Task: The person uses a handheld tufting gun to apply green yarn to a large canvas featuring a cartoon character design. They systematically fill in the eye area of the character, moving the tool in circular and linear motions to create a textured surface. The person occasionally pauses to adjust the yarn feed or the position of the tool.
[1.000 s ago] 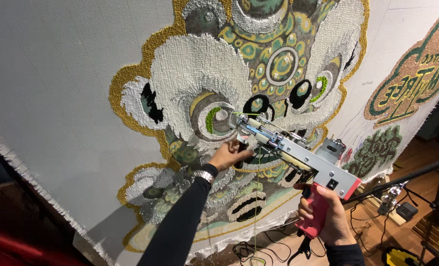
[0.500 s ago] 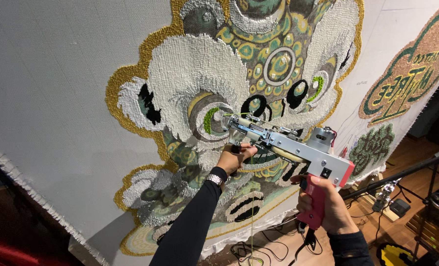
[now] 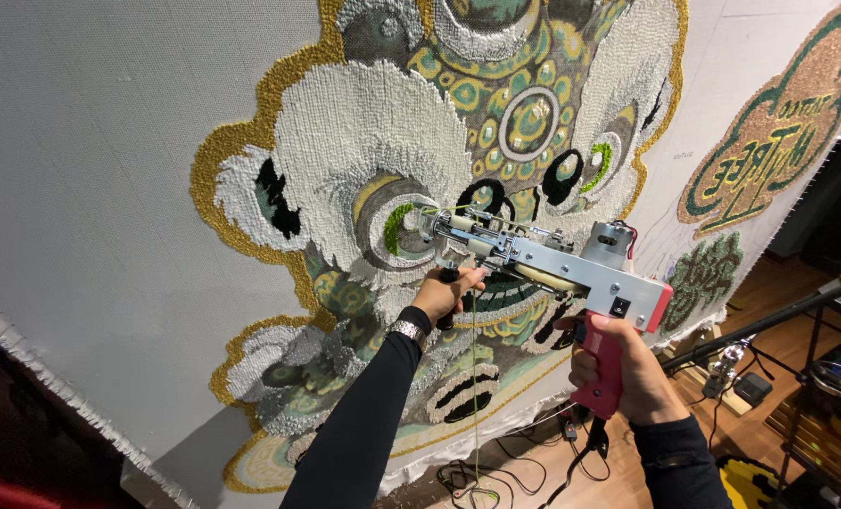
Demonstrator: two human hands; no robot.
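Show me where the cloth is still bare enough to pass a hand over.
Bare grey cloth lies left of the gold outline, and a pale strip runs between the lion face and the emblem. Crowded where the tufting gun meets the green eye.

We've only got one view here, a head-worn camera, so there's no second angle to overlap with. It looks forward and a bit downward along our own arms at the stretched cloth (image 3: 90, 188), which fills most of the frame and runs tilted across it, so our head seems cocked. We're close: the left hand (image 3: 444, 294) and right hand (image 3: 628, 372) sit low and centre-right, with the tufting gun (image 3: 543, 259) between us and the fabric. Bottom right we catch some wooden floor (image 3: 647, 471), though that dark corner is hard to read.
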